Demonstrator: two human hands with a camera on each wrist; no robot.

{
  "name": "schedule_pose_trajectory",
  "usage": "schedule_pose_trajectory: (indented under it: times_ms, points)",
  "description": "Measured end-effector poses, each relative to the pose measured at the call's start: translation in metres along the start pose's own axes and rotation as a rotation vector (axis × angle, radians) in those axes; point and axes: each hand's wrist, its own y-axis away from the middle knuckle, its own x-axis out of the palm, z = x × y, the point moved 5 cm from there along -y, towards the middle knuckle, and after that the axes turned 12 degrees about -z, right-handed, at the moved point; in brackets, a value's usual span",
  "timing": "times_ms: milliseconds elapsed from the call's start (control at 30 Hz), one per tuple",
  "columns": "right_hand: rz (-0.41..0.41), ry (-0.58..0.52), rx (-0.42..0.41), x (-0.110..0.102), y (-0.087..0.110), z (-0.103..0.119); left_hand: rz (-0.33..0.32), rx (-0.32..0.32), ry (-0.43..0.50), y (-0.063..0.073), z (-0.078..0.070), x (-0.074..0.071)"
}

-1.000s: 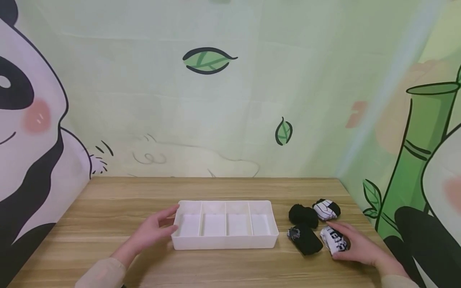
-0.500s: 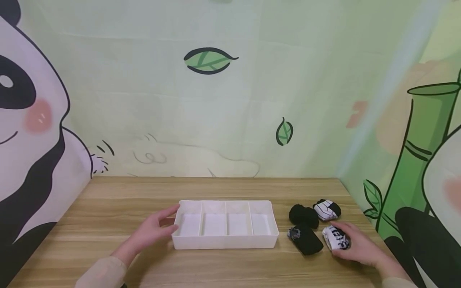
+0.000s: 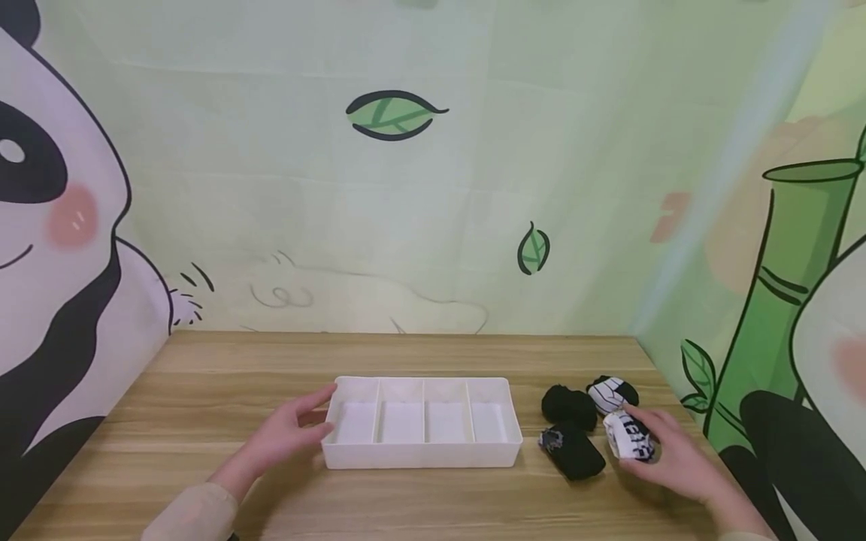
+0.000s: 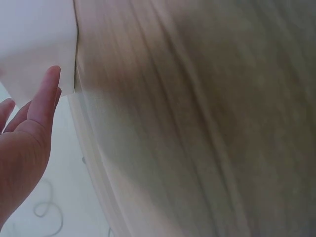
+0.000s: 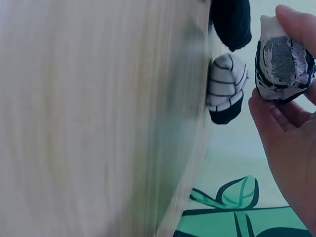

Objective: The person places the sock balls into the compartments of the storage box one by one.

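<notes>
White-and-black rolled fabric bundle (image 3: pixel 628 436) pinched by right hand (image 3: pixel 676 458) near desk (image 3: pixel 419 507) right edge | white rectangular plastic tray (image 3: pixel 422 456) flanked by spread left hand (image 3: pixel 287 432) | light pinch advised, unrolling avoided

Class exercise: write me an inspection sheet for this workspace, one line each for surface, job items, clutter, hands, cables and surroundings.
Surface: light brown wood-grain table.
Job items: white rectangular plastic-looking tray with four compartments; four rolled fabric bundles to its right: plain black bundle, black bundle with grey patch, white bundle with black lines and black end, white bundle with black lettering.
Clutter: nothing seen.
Left hand: fingers extended at the tray's left end; firmness of contact unclear.
Right hand: grips the lettered bundle between thumb and fingers.
Cables: nothing seen.
Surroundings: pale green fabric-like backdrop printed with leaves, green bamboo and a black-and-white panda.
</notes>
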Motion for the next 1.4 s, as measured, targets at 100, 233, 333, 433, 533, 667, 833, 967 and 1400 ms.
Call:
schedule_pose_trajectory:
  times_ms: [100, 233, 333, 433, 533, 667, 833, 967, 1400]
  points:
    - [-0.039, -0.024, -0.019, 0.001, -0.002, 0.006, 0.001, -0.02, 0.0, -0.001, 0.002, 0.001]
    - [-0.061, -0.036, -0.028, 0.004, -0.005, 0.014, 0.007, -0.031, 0.011, 0.0, 0.002, 0.002]
    - [-0.065, -0.044, -0.042, 0.008, -0.008, 0.02, 0.005, -0.04, 0.022, 0.0, 0.001, 0.002]
    - [-0.071, -0.059, -0.056, 0.011, -0.011, 0.027, 0.01, -0.039, 0.036, -0.001, 0.0, 0.002]
    - [-0.07, -0.078, -0.065, 0.014, -0.014, 0.034, 0.021, -0.028, 0.05, 0.0, -0.001, 0.001]
    - [-0.053, -0.096, -0.072, 0.02, -0.02, 0.044, 0.023, -0.039, 0.045, 0.0, 0.0, 0.001]
    - [-0.055, -0.075, -0.121, 0.027, -0.027, 0.058, 0.008, -0.071, 0.04, 0.001, 0.0, 0.002]
    - [-0.058, -0.094, -0.161, 0.033, -0.031, 0.07, 0.005, -0.068, 0.046, 0.001, -0.001, 0.002]
    - [-0.027, -0.143, -0.209, 0.063, -0.046, 0.09, -0.009, -0.072, 0.057, 0.002, -0.002, 0.003]
